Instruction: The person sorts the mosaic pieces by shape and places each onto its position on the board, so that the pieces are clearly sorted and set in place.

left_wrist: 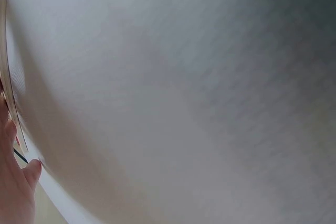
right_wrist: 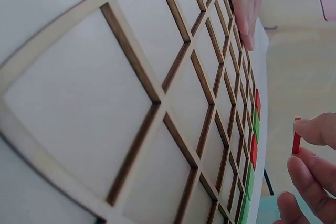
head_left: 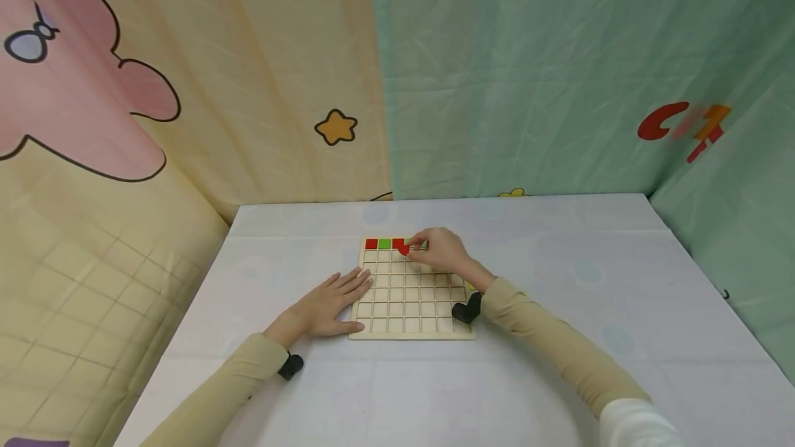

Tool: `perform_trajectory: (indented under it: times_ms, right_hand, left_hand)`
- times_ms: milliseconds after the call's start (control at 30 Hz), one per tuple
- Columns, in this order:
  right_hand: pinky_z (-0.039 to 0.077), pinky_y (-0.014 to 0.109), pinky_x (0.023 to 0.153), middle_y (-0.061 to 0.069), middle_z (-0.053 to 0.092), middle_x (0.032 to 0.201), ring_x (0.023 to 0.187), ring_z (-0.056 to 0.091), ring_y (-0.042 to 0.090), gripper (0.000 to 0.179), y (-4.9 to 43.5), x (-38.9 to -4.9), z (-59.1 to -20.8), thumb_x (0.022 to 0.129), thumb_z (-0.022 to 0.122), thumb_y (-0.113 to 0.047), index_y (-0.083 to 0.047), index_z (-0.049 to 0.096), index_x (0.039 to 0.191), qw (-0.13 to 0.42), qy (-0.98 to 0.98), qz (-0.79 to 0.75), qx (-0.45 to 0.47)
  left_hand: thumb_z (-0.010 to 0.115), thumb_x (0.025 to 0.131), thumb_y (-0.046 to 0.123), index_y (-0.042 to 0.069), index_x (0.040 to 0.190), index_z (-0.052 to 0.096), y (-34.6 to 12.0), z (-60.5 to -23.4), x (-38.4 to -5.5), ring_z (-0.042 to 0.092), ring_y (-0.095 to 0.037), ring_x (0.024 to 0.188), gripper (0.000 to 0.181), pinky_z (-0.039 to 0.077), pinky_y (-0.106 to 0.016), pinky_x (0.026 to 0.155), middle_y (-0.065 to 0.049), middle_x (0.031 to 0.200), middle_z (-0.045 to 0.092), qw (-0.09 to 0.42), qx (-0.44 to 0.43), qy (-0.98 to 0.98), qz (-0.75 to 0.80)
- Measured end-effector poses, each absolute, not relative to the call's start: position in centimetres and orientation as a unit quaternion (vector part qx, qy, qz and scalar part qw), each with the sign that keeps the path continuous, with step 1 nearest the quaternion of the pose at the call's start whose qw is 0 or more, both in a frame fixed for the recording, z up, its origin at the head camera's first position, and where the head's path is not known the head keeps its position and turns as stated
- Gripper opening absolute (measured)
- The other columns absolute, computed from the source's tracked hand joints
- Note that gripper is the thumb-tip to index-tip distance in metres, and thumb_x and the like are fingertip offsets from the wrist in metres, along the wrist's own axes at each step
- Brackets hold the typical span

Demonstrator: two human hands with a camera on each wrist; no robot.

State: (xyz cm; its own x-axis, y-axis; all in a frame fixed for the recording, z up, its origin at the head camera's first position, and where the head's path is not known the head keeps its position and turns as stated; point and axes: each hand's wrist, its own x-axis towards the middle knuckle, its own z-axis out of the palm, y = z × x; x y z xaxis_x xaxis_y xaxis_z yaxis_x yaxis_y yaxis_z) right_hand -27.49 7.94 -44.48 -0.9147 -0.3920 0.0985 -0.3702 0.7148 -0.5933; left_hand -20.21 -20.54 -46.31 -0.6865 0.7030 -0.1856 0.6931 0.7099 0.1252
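Observation:
A pale wooden grid board (head_left: 395, 335) lies on the table. Red and green square tiles fill part of its far row, among them a red tile (head_left: 371, 244) at the left corner and a green tile (head_left: 385, 244) beside it. My right hand (head_left: 442, 250) is over that far row, pinching a small red tile (right_wrist: 297, 136) between thumb and fingers; the right wrist view shows the tile edge-on, raised off the board. Fingers spread, my left hand (head_left: 329, 301) rests on the board's left edge. Only part of that hand shows in the left wrist view.
A white cloth covers the table (head_left: 397, 392). Something yellow (head_left: 472, 287) peeks out by the board's right edge, mostly behind my right wrist. Black wrist devices sit at both wrists, the right one (head_left: 467, 309) over the board's near right corner. Printed curtains (head_left: 497, 74) stand behind.

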Motion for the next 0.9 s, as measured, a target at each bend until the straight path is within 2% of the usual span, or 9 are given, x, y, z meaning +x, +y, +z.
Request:
perform_trajectory:
  times_ms: [133, 500, 900]
  right_hand:
    - [0.045, 0.022, 0.053, -0.001, 0.071, 0.088, 0.064, 0.057, 0.008, 0.028, 7.4, -27.7, -44.7, 0.084, 0.074, -0.032, -0.014, 0.075, 0.106, 0.024, 0.925, -0.32, -0.205]
    - [0.042, 0.021, 0.046, 0.0, 0.075, 0.094, 0.061, 0.06, 0.006, 0.029, 5.9, -28.0, -45.2, 0.085, 0.072, -0.033, -0.014, 0.075, 0.106, 0.021, 0.926, -0.308, -0.218]
    - [0.048, 0.019, 0.056, 0.0, 0.075, 0.092, 0.071, 0.066, 0.011, 0.023, 3.9, -28.1, -45.0, 0.085, 0.072, -0.028, -0.013, 0.075, 0.102, 0.016, 0.926, -0.307, -0.218]
  left_hand:
    - [0.045, 0.091, 0.064, 0.013, 0.155, 0.014, -20.6, -46.4, -20.2, 0.012, -0.027, 0.15, 0.088, 0.017, -0.054, 0.119, -0.005, 0.163, 0.011, 0.108, 0.384, 0.917, 0.025]
    - [0.042, 0.091, 0.067, 0.016, 0.156, 0.01, -20.7, -46.7, -20.4, 0.008, -0.023, 0.151, 0.088, 0.014, -0.051, 0.12, -0.001, 0.164, 0.007, 0.114, 0.376, 0.919, 0.02]
    - [0.043, 0.092, 0.064, 0.015, 0.156, 0.012, -20.6, -46.1, -20.2, 0.009, -0.025, 0.151, 0.087, 0.015, -0.053, 0.12, -0.004, 0.163, 0.009, 0.118, 0.379, 0.918, 0.024]
